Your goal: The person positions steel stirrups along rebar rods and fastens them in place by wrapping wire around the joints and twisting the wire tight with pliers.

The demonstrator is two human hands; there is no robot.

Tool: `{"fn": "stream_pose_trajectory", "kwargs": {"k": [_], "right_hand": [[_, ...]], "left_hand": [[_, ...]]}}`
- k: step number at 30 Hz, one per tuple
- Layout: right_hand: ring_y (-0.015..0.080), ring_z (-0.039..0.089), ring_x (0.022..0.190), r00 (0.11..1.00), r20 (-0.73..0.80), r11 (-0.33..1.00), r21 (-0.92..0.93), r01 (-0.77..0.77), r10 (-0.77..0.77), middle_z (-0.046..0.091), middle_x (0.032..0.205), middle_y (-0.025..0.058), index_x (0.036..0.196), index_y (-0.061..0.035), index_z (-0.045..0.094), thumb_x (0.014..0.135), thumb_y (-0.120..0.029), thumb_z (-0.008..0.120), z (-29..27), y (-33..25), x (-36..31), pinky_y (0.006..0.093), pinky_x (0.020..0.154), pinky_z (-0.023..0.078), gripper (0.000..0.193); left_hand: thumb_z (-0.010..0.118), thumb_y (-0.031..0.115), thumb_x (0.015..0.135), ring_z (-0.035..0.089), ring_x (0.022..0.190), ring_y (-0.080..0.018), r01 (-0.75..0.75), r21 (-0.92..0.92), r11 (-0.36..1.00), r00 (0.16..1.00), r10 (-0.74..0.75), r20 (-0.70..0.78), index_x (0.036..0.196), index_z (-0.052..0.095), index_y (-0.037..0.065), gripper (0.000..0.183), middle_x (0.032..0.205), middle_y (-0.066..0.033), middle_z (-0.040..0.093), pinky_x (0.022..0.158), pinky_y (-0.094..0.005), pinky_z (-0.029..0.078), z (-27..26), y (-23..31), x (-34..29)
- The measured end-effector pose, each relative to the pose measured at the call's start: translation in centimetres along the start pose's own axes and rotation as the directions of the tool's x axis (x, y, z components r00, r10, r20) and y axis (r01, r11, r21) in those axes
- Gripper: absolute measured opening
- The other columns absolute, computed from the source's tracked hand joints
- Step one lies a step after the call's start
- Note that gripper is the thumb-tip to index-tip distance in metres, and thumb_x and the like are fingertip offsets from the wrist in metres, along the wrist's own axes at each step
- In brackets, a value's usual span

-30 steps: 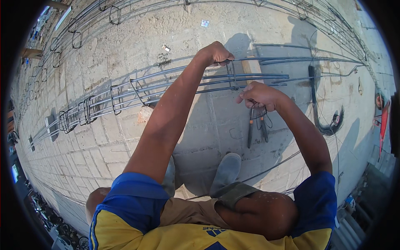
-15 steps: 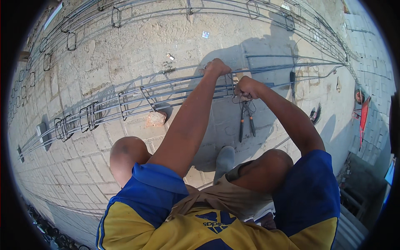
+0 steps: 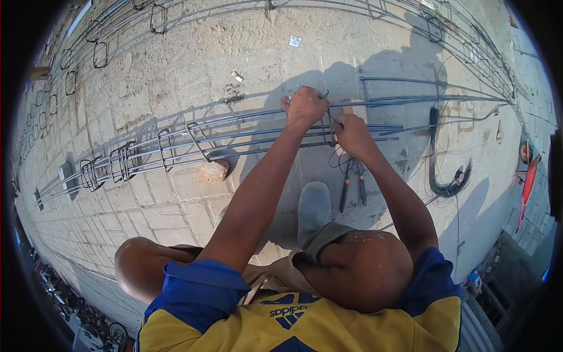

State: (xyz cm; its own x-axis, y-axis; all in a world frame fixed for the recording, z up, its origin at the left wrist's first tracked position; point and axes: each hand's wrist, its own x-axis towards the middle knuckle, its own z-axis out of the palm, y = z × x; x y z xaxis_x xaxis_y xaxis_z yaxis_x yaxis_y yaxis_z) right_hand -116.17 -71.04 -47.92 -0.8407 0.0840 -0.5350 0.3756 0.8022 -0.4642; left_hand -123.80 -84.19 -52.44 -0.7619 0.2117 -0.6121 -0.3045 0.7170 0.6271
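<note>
My left hand (image 3: pixel 306 107) is closed over the upper bars of a long bundle of steel rebar (image 3: pixel 252 138), beside a rectangular wire stirrup (image 3: pixel 330 138) that stands around the bars. Just right of that stirrup, my right hand (image 3: pixel 353 134) has its fingers pinched together; what is between them is too small to make out. Below the right hand, pincers (image 3: pixel 353 185) with orange-and-black handles lie on the ground, thin loops of wire by their jaws. A pale block (image 3: pixel 355 109) sits under the bars behind the right hand.
More stirrups (image 3: pixel 126 161) bunch along the bars at left, near a brick piece (image 3: pixel 214 171) and a grey block (image 3: pixel 67 178). A dark coil of tie wire (image 3: pixel 448 186) lies right of the pincers. Another rebar cage (image 3: pixel 220 7) runs across the back; a red wheelbarrow (image 3: pixel 529 185) stands far right.
The view has shifted. My right hand has drawn back from over the pale block, which shows more now. My left hand stays on the bars, and the tie wire coil is more visible.
</note>
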Motion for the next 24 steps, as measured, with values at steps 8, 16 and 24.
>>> {"fn": "stream_pose_trajectory", "kwargs": {"k": [8, 16, 24], "right_hand": [[0.0376, 0.068, 0.082, 0.865, 0.042, 0.714, -0.544, 0.44, -0.501, 0.07, 0.084, 0.0187, 0.082, -0.005, 0.069, 0.084, -0.016, 0.069, -7.2, -0.4, 5.3, 0.0483, 0.069, 0.052, 0.011], [0.027, 0.066, 0.076, 0.921, 0.372, 0.738, -0.587, 0.332, -0.118, 0.07, 0.08, 0.013, 0.087, -0.0037, 0.072, 0.065, -0.029, 0.091, -4.1, -1.1, 16.7, 0.0403, 0.066, 0.052, 0.039], [0.0261, 0.066, 0.078, 0.712, 0.686, 0.676, -0.596, 0.432, 0.15, 0.072, 0.09, 0.0143, 0.099, -0.0005, 0.074, 0.066, -0.022, 0.089, -2.0, 0.9, 19.7, 0.0407, 0.07, 0.054, 0.043]], "left_hand": [[0.069, 0.036, 0.085, 0.067, 0.105, -0.0256, -0.099, 0.017, 0.995, 0.99, 0.1, -0.101, 0.098, 0.078, 0.018, 0.024, 0.101, -0.0093, 0.074, 0.111, -0.0519, 0.026, 1.1, -0.7, 0.2], [0.067, 0.043, 0.086, 0.069, 0.099, -0.0252, -0.149, 0.095, 0.984, 0.961, 0.167, -0.222, 0.103, 0.077, 0.016, 0.033, 0.098, -0.0085, 0.075, 0.104, -0.0443, 0.036, 1.5, -1.3, -0.5], [0.068, 0.021, 0.089, 0.065, 0.08, -0.0231, -0.465, -0.143, 0.874, 0.881, 0.472, 0.017, 0.095, 0.068, 0.005, 0.017, 0.079, -0.0123, 0.068, 0.075, -0.0345, 0.051, 1.8, -1.3, 1.2]]}}
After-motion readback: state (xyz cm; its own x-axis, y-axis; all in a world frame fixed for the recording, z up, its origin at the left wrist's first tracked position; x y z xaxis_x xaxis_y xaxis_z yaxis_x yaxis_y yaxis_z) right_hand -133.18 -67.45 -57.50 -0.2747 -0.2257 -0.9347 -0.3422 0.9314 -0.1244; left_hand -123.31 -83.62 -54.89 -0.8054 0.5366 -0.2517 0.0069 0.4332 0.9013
